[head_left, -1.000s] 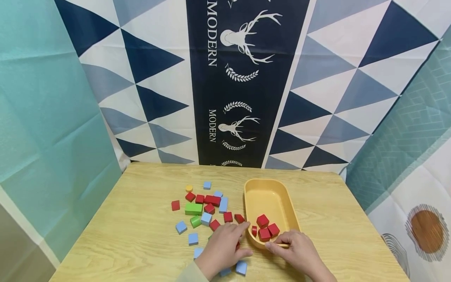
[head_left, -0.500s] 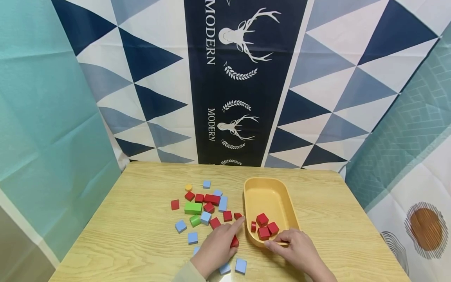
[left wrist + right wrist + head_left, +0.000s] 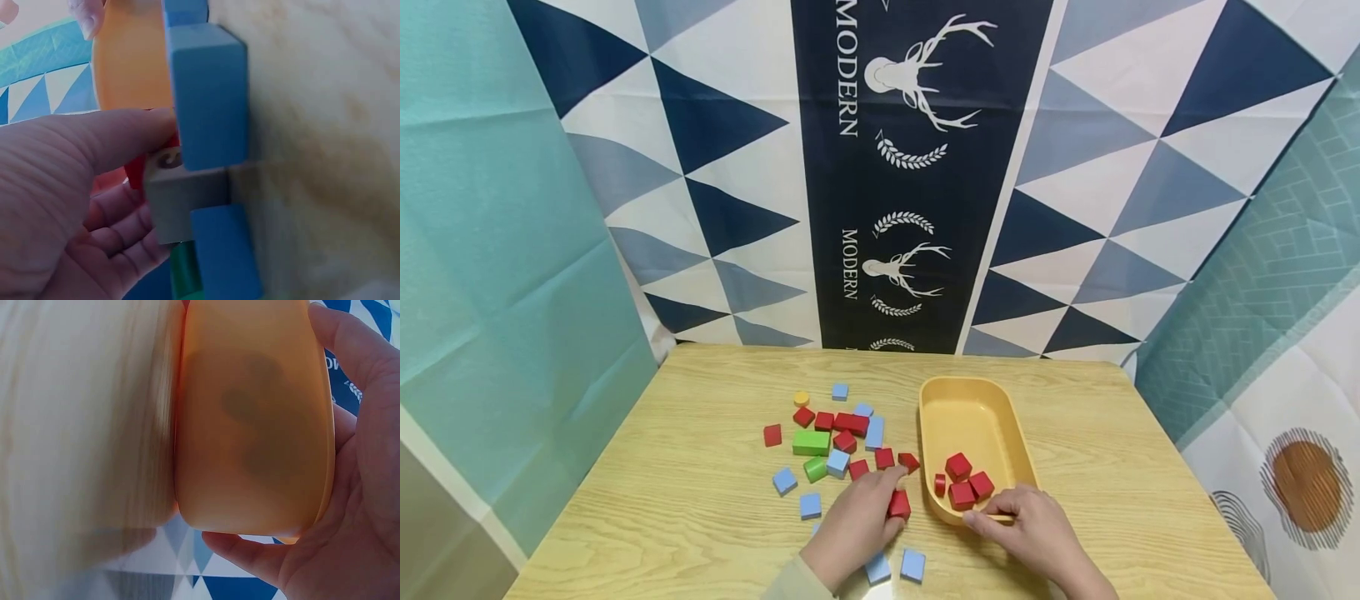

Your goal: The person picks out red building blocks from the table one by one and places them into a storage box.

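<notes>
My left hand (image 3: 852, 523) is low over the table beside the tray, thumb and fingers around a red block (image 3: 899, 505). In the left wrist view a blue block (image 3: 211, 106) and a bare wood-coloured block (image 3: 187, 203) partly hide that red block and the fingertips. With thumb and fingers, my right hand (image 3: 1037, 532) grips the near rim of a yellow plastic tray (image 3: 973, 408). Several red blocks (image 3: 961, 496) lie in its near end. From the right wrist, the tray's outer side (image 3: 256, 500) shows, with block shadows through it.
Left of the tray, several loose blocks are spread out: red ones, a green rectangular block (image 3: 812, 442), a green cylinder (image 3: 815, 469), a yellow disc (image 3: 802, 398) and blue blocks (image 3: 913, 566). One small red block (image 3: 908, 462) lies close to the tray's left wall. Patterned cloth (image 3: 925, 317) hangs behind the table.
My left hand has drawn back slightly leftward, and its extended index finger has bent in as the fingers close around the red block. The right hand stays on the tray rim.
</notes>
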A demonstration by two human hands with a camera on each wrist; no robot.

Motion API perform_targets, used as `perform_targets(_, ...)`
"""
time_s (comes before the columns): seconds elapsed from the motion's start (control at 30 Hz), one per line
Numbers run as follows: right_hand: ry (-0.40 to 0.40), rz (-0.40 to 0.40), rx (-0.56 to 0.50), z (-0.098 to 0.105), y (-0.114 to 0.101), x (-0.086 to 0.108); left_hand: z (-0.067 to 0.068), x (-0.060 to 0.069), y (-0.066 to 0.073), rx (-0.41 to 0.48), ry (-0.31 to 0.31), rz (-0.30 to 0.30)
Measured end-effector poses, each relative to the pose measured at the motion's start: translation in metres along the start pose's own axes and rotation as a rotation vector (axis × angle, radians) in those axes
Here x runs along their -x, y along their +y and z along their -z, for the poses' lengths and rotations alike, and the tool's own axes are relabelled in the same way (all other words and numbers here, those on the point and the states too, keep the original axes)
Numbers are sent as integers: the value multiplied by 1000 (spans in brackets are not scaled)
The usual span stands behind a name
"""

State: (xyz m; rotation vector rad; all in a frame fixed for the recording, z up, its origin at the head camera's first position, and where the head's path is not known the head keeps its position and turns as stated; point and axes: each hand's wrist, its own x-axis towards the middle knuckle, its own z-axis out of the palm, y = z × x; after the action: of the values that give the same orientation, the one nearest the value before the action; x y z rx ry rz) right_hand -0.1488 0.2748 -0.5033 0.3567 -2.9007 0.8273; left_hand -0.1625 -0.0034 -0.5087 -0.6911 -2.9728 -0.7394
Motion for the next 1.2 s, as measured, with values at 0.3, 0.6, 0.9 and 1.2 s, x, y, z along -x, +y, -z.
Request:
perform_targets(0.3, -1, 3, 8, 1, 0, -2, 15, -7, 2, 37, 203, -96)
perform_targets(0.6, -20, -13, -3, 3, 1, -3, 23, -31, 14, 3, 222, -200)
perform_targets(0.9, -50, -49, -5, 1, -1, -3, 18, -69, 17, -81, 144, -182)
perform_targets(1.2, -81, -73, 1, 3, 0, -5, 6, -100, 23, -104, 91, -106)
